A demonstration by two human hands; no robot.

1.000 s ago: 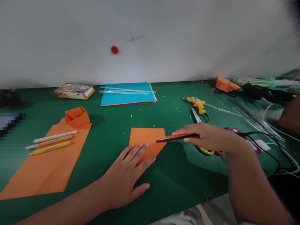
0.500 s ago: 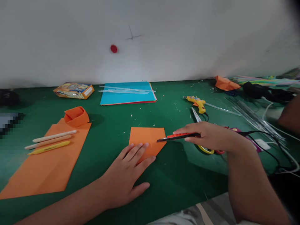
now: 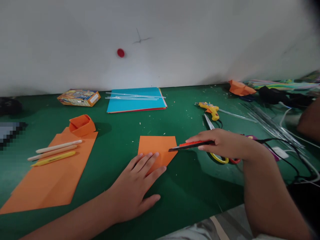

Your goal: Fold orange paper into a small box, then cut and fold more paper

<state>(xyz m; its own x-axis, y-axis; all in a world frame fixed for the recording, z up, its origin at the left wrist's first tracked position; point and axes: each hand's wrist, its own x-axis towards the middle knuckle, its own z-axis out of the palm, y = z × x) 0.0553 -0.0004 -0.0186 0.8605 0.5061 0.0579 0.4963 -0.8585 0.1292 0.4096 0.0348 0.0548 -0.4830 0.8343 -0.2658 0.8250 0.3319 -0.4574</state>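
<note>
My left hand lies flat with fingers spread on the near edge of a small folded orange paper on the green table. My right hand is closed around an orange utility knife. The knife's blade tip touches the paper's right edge. Under my right hand lie yellow-handled scissors, partly hidden.
A large orange sheet at the left carries three sticks and a folded orange piece. Blue paper with glue sticks and a small box sit by the wall. A yellow glue gun, wires and another person's arm are at the right.
Almost nothing differs: the knife tip has shifted very slightly right along the paper's right edge. My left hand stays pressed on the paper.
</note>
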